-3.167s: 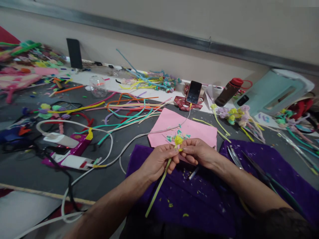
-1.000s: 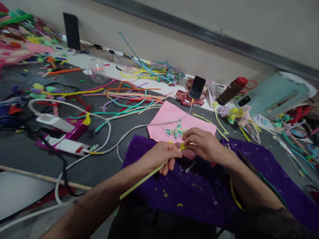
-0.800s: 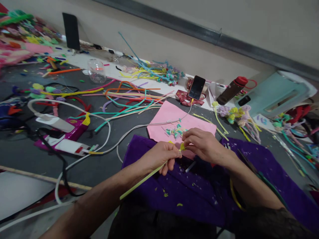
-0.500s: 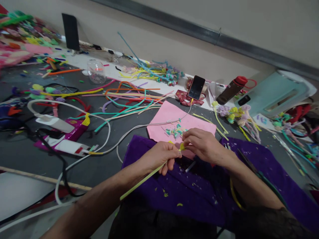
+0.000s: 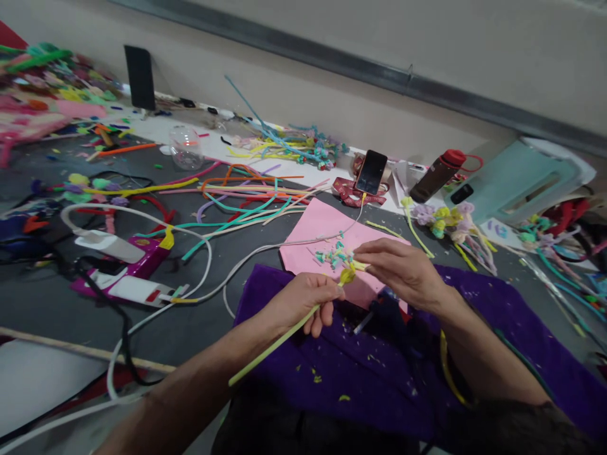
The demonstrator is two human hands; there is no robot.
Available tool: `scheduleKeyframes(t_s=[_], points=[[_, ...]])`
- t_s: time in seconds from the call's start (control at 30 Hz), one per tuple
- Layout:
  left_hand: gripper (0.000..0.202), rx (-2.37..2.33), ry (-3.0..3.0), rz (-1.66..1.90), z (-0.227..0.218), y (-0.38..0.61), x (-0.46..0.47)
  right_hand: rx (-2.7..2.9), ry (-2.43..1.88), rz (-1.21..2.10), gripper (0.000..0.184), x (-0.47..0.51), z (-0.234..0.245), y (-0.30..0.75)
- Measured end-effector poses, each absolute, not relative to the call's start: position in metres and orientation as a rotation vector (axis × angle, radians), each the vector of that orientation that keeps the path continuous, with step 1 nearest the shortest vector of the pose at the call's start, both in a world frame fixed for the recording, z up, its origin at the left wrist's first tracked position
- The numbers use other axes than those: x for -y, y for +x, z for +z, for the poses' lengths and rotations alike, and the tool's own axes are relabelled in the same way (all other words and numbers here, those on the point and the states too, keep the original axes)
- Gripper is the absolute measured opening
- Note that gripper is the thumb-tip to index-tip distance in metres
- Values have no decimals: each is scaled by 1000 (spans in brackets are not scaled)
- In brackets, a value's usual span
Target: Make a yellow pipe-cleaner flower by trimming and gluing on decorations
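My left hand [image 5: 310, 302] is closed in a pinch round a pale yellow pipe cleaner stem [image 5: 272, 354], which slants down towards my lap. Just past its fingertips, a small yellow pipe cleaner flower [image 5: 348, 273] tops the stem. The fingers of my right hand [image 5: 403, 268] are held together and meet a pale yellow tip [image 5: 361, 267] beside the flower; the thumb is mostly hidden. Behind the flower, small green and white clippings [image 5: 334, 254] lie on a pink sheet [image 5: 308, 230]. A purple cloth [image 5: 284, 373], dotted with yellow scraps, covers my lap.
Loose coloured pipe cleaners [image 5: 256, 189] lie behind my left hand. A white cable [image 5: 246, 249] runs from the purple power strip [image 5: 156, 256] to a phone [image 5: 371, 172]. At the back stand a clear jar [image 5: 186, 150], a red-capped bottle [image 5: 437, 175] and a pale teal container [image 5: 512, 183].
My right fingers have straightened and drawn slightly away from the flower, exposing its yellow loops and the pale tip. My left hand keeps its pinch on the stem. The view has shifted slightly.
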State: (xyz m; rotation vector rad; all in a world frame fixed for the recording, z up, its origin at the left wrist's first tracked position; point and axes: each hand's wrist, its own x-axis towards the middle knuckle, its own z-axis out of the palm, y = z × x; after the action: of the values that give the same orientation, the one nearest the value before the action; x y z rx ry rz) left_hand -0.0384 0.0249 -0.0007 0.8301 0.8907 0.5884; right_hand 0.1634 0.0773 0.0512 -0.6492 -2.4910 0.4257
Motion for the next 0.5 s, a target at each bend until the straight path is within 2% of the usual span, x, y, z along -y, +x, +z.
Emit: scheduleKeyframes(t_s=[0.13, 0.37, 0.5], points=[[23, -855, 766, 664, 2, -42, -26, 2275, -787, 483, 25, -76, 59, 169], [24, -879, 715, 726, 4, -45, -27, 2266, -767, 479, 18, -78, 53, 162], [26, -875, 695, 748, 3, -45, -27, 2206, -730, 628, 8, -61, 68, 168]])
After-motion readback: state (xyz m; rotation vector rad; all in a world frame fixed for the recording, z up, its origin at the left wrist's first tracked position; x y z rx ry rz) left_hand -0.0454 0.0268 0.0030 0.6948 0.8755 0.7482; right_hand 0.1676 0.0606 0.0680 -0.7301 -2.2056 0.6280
